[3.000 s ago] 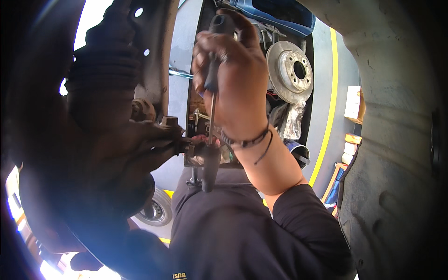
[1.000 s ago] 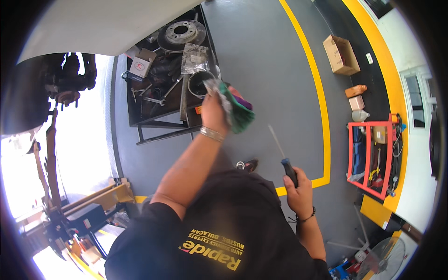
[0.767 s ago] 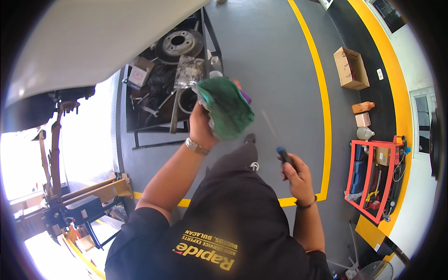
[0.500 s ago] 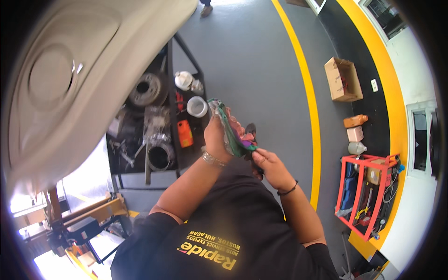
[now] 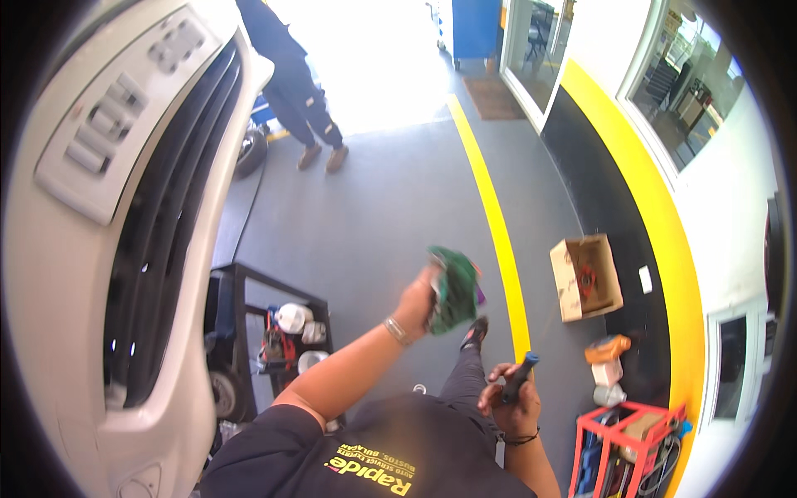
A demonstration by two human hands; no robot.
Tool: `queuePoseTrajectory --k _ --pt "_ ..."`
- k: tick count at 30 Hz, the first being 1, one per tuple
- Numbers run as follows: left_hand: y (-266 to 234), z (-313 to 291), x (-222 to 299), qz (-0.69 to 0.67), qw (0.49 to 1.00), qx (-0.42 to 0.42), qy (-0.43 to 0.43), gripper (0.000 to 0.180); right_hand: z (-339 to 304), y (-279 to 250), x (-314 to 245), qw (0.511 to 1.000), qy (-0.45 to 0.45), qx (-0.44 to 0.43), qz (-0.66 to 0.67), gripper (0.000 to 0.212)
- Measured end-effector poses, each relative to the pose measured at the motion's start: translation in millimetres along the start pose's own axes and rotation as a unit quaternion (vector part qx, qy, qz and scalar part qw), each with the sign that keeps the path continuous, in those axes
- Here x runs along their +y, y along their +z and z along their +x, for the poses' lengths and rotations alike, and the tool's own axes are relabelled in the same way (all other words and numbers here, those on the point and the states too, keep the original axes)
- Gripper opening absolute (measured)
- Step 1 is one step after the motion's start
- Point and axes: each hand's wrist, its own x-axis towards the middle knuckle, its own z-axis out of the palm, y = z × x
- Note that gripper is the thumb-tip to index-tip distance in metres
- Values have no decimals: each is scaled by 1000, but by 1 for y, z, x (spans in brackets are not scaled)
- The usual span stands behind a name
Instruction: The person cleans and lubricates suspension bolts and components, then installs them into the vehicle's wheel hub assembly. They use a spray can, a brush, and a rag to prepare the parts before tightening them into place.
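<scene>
My left hand (image 5: 414, 304) is closed on a crumpled green rag (image 5: 455, 292), held out in front of me over the grey floor. A bit of purple shows at the rag's right edge. Lower and to the right, my right hand (image 5: 521, 412) holds a short black tool handle (image 5: 518, 382) with a blue end pointing up. Its fingers are bent loosely around the handle, some of them lifted. What kind of tool it is, I cannot make out. The two hands are apart.
A white vehicle's front (image 5: 170, 249) fills the left. Beside it stands a black cart (image 5: 278, 286) with parts and white containers. A person (image 5: 299, 91) stands at the back. To the right are a cardboard box (image 5: 573, 290), several jugs and a red rack (image 5: 618, 415) along the wall.
My view has swung up and forward. My hands have separated: the left carries the rag away, and the right has let go of it and now shows the black handle.
</scene>
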Motion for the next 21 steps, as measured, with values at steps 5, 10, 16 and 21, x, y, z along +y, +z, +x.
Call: queuePoseTrajectory --k 5,10,16,21 --pt "87 118 -6 291 950 -107 16 33 203 -57 -64 997 -71 33 -19 43" --pt "104 206 96 179 977 -36 109 26 400 -43 -108 996 32 -42 -77 37" --pt "31 322 213 106 967 78 220 24 630 -29 -85 958 200 -148 -142 27" --pt "-47 441 344 -118 946 146 263 29 820 -16 -66 912 193 -159 -325 25"
